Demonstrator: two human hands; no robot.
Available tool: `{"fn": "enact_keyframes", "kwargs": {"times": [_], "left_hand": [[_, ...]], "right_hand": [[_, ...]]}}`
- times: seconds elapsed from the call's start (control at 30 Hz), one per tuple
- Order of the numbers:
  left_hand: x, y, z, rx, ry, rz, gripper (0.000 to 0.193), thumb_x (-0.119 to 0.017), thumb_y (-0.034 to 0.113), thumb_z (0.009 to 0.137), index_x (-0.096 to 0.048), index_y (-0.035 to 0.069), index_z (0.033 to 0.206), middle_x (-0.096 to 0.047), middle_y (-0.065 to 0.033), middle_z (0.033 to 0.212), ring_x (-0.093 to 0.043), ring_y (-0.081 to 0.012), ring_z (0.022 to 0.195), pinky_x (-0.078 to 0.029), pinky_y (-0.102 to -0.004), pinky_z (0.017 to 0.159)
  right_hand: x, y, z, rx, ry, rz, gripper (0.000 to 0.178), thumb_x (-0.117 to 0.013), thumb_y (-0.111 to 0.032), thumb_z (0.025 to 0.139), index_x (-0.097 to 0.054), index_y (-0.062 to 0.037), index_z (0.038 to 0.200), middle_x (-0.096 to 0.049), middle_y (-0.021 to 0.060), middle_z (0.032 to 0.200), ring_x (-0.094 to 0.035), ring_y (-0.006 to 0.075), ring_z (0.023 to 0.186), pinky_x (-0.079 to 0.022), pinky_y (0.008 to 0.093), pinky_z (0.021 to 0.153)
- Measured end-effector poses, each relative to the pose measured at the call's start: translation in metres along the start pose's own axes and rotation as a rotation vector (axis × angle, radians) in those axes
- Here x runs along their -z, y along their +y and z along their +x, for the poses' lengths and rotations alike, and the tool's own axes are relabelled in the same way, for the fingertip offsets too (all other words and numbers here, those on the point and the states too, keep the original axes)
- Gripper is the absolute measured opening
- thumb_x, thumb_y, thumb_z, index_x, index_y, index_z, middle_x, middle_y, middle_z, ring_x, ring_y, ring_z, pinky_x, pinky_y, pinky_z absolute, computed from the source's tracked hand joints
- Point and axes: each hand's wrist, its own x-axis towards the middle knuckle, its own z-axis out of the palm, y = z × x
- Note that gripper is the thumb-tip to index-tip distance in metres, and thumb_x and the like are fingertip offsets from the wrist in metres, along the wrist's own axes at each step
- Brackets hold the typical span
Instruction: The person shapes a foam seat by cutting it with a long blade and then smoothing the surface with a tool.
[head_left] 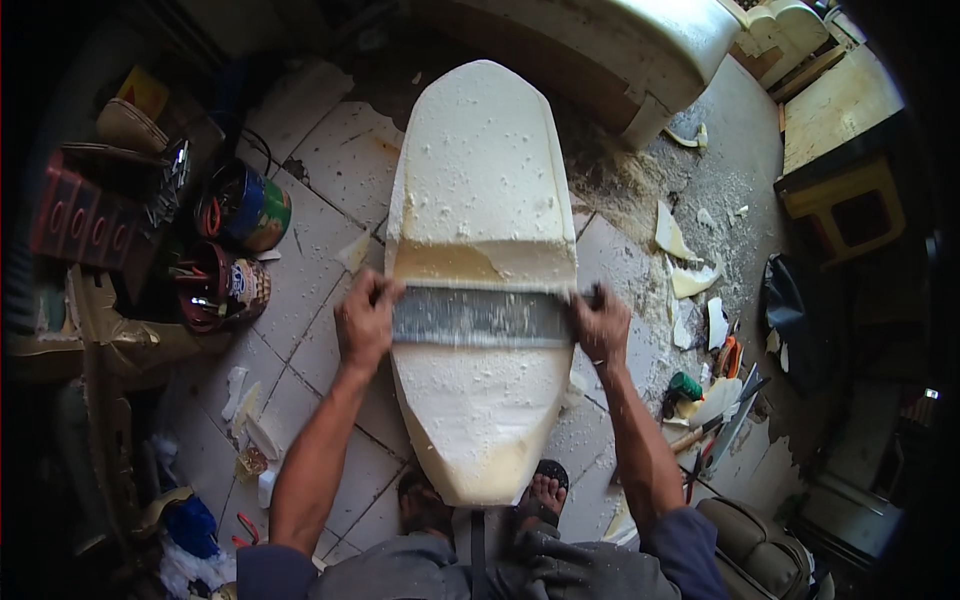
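A long cream foam block [478, 160], shaped like a motorcycle seat with a rounded far end and a narrower near end, lies lengthwise in front of me. White crumbs speckle its top, and a stepped, yellower band crosses its middle. Just nearer than that step, a dark grey strip of sandpaper [480, 316], dusted white and slightly blurred, spans the block from side to side. My left hand [365, 322] pinches the strip's left end at the foam's edge. At the opposite edge my right hand [603, 326], blurred, is closed on the other end.
Two tool-filled buckets [250, 205] [225, 290] stand at left on the tiled floor. Foam scraps [692, 278], a green can [684, 386] and a long blade [733, 420] litter the right. A large padded piece [610, 50] lies beyond the block. My sandalled feet [545, 492] flank its near end.
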Motion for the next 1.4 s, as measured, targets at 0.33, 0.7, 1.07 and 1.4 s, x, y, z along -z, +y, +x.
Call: {"fn": "enact_keyframes", "kwargs": {"times": [0.33, 0.7, 1.07, 1.4], "left_hand": [[0.006, 0.013, -0.049, -0.007, 0.037, 0.195, 0.010, -0.074, 0.005, 0.092, -0.065, 0.002, 0.088, -0.072, -0.0101, 0.081, -0.072, -0.0241, 0.078, -0.054, -0.0360, 0.071], [0.007, -0.002, -0.128, -0.012, 0.017, 0.188, 0.016, -0.083, -0.001, 0.075, -0.069, 0.001, 0.081, -0.052, -0.0123, 0.089, -0.056, -0.0304, 0.088, -0.049, -0.0405, 0.080], [0.005, 0.024, -0.155, -0.072, -0.173, 0.396, 0.017, -0.083, 0.008, 0.076, -0.067, 0.004, 0.078, -0.054, -0.0085, 0.085, -0.055, -0.0269, 0.085, -0.040, -0.0421, 0.083], [-0.028, 0.028, -0.074, -0.255, -0.116, 0.379, 0.011, -0.076, 0.013, 0.086, -0.068, 0.009, 0.079, -0.053, -0.0076, 0.079, -0.053, -0.0268, 0.082, -0.037, -0.0419, 0.079]], "right_hand": [[0.011, 0.030, -0.036, -0.033, -0.086, -0.032, 0.041, -0.083, -0.033, 0.086, -0.063, 0.0019, 0.095, -0.066, 0.0190, 0.069, -0.064, 0.0161, 0.062, -0.052, 0.0383, 0.056], [0.037, 0.057, -0.126, -0.197, -0.205, 0.068, 0.031, -0.082, -0.028, 0.087, -0.069, -0.0019, 0.098, -0.068, 0.0129, 0.072, -0.062, 0.0142, 0.066, -0.053, 0.0355, 0.062], [0.055, 0.083, -0.166, -0.151, -0.161, 0.067, 0.036, -0.081, -0.028, 0.087, -0.069, -0.0010, 0.108, -0.070, 0.0169, 0.078, -0.064, 0.0151, 0.069, -0.055, 0.0364, 0.068], [0.045, 0.080, -0.047, -0.194, -0.088, 0.205, 0.032, -0.078, -0.027, 0.089, -0.063, 0.0008, 0.096, -0.064, 0.0133, 0.072, -0.057, 0.0166, 0.063, -0.050, 0.0364, 0.058]]}}
